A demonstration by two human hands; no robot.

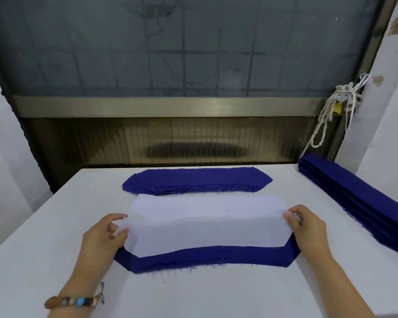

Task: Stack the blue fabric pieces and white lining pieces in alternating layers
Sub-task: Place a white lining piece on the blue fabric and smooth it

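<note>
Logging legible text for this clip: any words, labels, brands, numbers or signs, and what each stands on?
None can be read.
The blue pieces, the lining and the table show no print.
The padlock by the rope is too small to show any marking.
The bracelet beads show no letters.

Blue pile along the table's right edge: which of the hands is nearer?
Right. The right hand sits left of the blue pile; the left hand lies far left.
</note>
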